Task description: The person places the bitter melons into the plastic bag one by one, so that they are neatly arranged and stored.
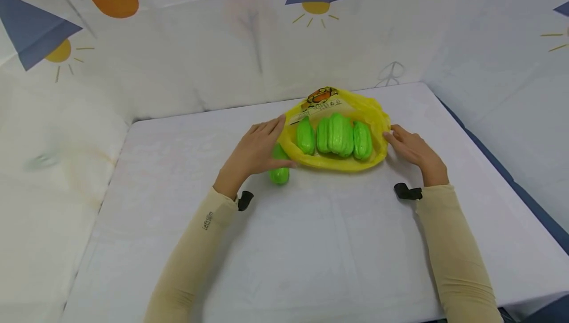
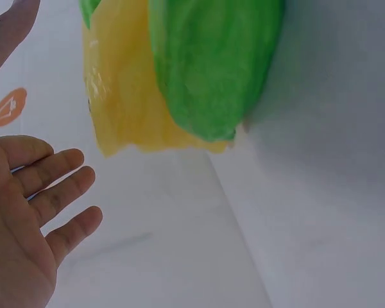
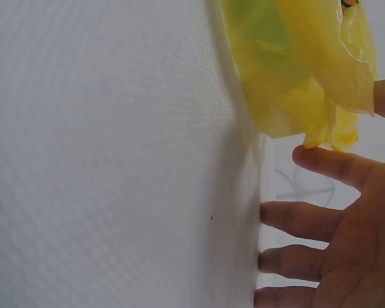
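A yellow plastic bag (image 1: 311, 161) lies wide open on the table with several ridged green vegetables (image 1: 340, 134) side by side in it. Outside its left edge lies another green vegetable (image 1: 279, 175), partly hidden by my left hand (image 1: 255, 147). That hand's fingers are stretched along the bag's left rim, thumb apart, and nothing is in its palm in the left wrist view. At the opposite rim is my right hand (image 1: 413, 149), its thumb and index finger touching the bag. In the right wrist view its remaining fingers (image 3: 298, 220) are straight and spread.
The bag sits toward the back of a white-covered table (image 1: 302, 244). Behind it rises a pale cloth wall (image 1: 200, 56) printed with lamps, and another cloth side (image 1: 502, 91) stands on the right beyond the table's edge.
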{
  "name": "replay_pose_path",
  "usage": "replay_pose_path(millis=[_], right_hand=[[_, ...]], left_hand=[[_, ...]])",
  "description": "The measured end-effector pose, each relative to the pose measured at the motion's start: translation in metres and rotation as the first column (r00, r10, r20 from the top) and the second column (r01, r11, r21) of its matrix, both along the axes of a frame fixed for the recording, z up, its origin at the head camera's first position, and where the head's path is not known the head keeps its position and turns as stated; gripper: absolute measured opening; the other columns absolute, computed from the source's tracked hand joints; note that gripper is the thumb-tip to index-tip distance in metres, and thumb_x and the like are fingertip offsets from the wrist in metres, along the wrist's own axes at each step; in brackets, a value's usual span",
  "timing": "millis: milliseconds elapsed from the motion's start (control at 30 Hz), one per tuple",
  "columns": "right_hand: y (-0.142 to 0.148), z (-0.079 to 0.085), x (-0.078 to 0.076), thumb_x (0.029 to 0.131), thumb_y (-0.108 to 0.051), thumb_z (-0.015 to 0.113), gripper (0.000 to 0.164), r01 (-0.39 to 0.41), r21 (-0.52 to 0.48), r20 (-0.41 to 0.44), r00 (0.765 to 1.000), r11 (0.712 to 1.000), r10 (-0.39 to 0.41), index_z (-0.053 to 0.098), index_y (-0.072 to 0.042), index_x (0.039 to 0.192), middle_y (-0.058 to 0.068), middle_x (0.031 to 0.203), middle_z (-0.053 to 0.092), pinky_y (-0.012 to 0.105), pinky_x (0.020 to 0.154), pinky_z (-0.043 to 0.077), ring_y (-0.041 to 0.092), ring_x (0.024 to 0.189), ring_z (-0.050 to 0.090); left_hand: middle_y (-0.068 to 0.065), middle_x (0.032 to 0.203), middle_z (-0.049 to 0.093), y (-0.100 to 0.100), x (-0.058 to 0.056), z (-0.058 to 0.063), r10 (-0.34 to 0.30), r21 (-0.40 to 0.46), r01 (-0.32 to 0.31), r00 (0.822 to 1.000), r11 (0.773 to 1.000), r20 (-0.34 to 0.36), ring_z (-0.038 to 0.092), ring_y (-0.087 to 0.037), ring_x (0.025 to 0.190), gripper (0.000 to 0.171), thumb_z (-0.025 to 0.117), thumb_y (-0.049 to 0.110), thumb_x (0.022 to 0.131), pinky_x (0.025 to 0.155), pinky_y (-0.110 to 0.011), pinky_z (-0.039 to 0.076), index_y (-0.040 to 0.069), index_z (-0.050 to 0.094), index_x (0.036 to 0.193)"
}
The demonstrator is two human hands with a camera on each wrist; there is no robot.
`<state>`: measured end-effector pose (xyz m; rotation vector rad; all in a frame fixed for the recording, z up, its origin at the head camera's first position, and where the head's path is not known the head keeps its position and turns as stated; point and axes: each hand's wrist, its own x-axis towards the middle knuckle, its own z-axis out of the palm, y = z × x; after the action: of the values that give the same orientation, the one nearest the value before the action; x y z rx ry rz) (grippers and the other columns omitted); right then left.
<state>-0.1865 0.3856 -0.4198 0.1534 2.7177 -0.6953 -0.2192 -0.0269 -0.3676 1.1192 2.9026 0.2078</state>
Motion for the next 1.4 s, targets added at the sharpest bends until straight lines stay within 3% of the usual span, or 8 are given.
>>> replay_pose_path(millis=[267, 533, 933, 1300, 1400], right_hand=[[-0.002, 0.001, 0.0, 0.096, -0.07, 0.015, 0.088, 0.005, -0.003, 0.0, 1.0, 1.0, -0.005, 0.011, -0.007, 0.157, 0.034, 0.153, 0.026, 0.071, 0.11, 0.023, 0.055, 0.136, 0.027], [-0.002, 0.002, 0.001, 0.095, -0.071, 0.015, 0.09, 0.011, -0.001, 0.011, 1.0, 1.0, -0.011, 0.008, -0.006, 0.157, 0.034, 0.153, 0.024, 0.071, 0.11, 0.021, 0.054, 0.137, 0.026], [-0.003, 0.001, 0.0, 0.095, -0.071, 0.014, 0.09, 0.008, 0.011, 0.012, 1.0, 1.0, -0.008, 0.01, -0.005, 0.156, 0.035, 0.152, 0.025, 0.071, 0.109, 0.023, 0.054, 0.134, 0.029], [-0.001, -0.001, -0.001, 0.096, -0.07, 0.014, 0.09, 0.01, 0.014, 0.017, 1.0, 1.0, -0.01, 0.006, -0.004, 0.157, 0.035, 0.153, 0.022, 0.071, 0.11, 0.022, 0.056, 0.136, 0.025], [-0.001, -0.001, -0.001, 0.096, -0.07, 0.014, 0.09, 0.007, 0.01, 0.008, 1.0, 1.0, -0.007, 0.008, -0.004, 0.157, 0.035, 0.153, 0.024, 0.071, 0.11, 0.022, 0.055, 0.136, 0.027]], left_hand=[[-0.009, 0.164, 0.019, -0.028, -0.003, -0.005, 0.071, 0.013, -0.071, 0.997, 0.997, 0.01, 0.028, -0.031, 0.147, 0.12, 0.065, 0.074, 0.075, 0.121, -0.047, 0.024, 0.009, 0.009, 0.158], [-0.011, 0.163, 0.022, -0.043, 0.004, -0.017, 0.098, 0.012, -0.099, 0.993, 0.995, 0.065, 0.03, -0.033, 0.146, 0.122, 0.068, 0.074, 0.073, 0.12, -0.05, 0.024, 0.009, 0.01, 0.158], [-0.01, 0.163, 0.022, -0.048, 0.013, -0.052, 0.044, 0.017, -0.047, 0.991, 0.999, 0.126, 0.032, -0.033, 0.145, 0.123, 0.065, 0.08, 0.069, 0.119, -0.051, 0.028, 0.007, 0.02, 0.157], [-0.013, 0.158, 0.032, -0.044, 0.015, -0.054, 0.047, -0.011, -0.045, 0.981, 0.999, 0.19, 0.034, -0.032, 0.144, 0.116, 0.069, 0.074, 0.071, 0.117, -0.051, 0.031, 0.008, 0.026, 0.155], [-0.011, 0.161, 0.028, -0.042, 0.014, -0.055, 0.047, -0.011, -0.046, 0.979, 0.999, 0.198, 0.033, -0.031, 0.145, 0.118, 0.07, 0.073, 0.071, 0.118, -0.05, 0.03, 0.009, 0.021, 0.157]])
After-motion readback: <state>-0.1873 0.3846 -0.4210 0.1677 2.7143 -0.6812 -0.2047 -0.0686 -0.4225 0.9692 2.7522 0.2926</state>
